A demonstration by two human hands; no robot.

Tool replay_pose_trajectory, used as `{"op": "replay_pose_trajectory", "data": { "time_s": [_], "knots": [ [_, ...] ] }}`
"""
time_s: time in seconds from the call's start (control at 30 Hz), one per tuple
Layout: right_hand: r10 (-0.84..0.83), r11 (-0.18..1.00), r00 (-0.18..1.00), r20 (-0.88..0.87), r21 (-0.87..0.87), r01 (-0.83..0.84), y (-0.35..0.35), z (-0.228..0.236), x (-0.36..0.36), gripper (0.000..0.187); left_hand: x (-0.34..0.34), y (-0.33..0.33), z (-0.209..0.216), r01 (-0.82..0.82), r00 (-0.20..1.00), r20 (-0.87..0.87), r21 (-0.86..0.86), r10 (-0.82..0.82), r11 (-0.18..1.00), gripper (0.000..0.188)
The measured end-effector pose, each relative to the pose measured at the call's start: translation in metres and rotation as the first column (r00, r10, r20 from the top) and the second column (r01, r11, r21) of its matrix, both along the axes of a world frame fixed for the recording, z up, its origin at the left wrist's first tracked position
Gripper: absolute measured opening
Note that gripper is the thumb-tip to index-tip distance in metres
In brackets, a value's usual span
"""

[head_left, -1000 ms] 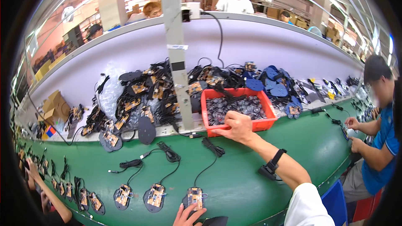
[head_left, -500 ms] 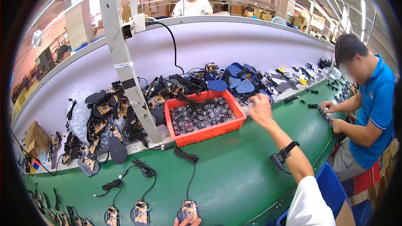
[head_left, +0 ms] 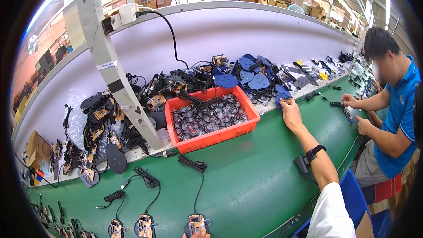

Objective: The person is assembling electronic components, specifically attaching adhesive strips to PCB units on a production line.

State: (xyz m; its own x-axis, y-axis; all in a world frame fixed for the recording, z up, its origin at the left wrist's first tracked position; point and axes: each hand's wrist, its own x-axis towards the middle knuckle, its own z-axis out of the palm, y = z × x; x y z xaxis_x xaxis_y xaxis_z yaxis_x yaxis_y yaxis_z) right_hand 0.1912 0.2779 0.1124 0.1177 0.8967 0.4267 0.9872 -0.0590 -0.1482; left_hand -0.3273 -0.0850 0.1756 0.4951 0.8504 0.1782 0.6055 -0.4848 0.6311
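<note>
My right hand [head_left: 291, 113] reaches far across the green conveyor belt [head_left: 246, 180]. Its fingers close on the edge of a blue oval plate [head_left: 280, 95] at the near side of a heap of blue plates [head_left: 251, 77]. A black watch [head_left: 315, 152] sits on that wrist. Only the fingertips of my left hand [head_left: 194, 235] show at the bottom edge, touching a small circuit board [head_left: 197, 224] with a black cable; their grip is hidden. A red bin [head_left: 211, 137] of round clear parts stands left of my right hand.
A slanted grey post [head_left: 115, 79] rises left of the bin. Piles of boards, black plates and cables [head_left: 101, 128] lie along the white shelf. Several more wired boards [head_left: 143, 225] sit on the belt. A person in a blue shirt [head_left: 398, 114] works at the right.
My right hand left the red bin's front edge and moved right to the blue plate. The view swung, shifting bin and post leftward.
</note>
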Motion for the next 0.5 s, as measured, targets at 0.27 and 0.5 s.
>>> {"op": "replay_pose_trajectory", "data": {
  "time_s": [0.27,0.5],
  "knots": [
    [0.03,0.996,0.991,0.132,-0.093,-0.018,0.01,0.021,0.019,0.032,0.003,0.001,-0.001,0.005,1.0,-0.018,0.014,-0.004,1.0,0.017],
    [0.122,0.976,0.799,-0.589,0.216,0.009,-0.009,0.022,0.044,0.041,0.006,0.003,-0.001,0.016,1.0,-0.005,0.013,-0.016,1.0,0.017]
  ]
}}
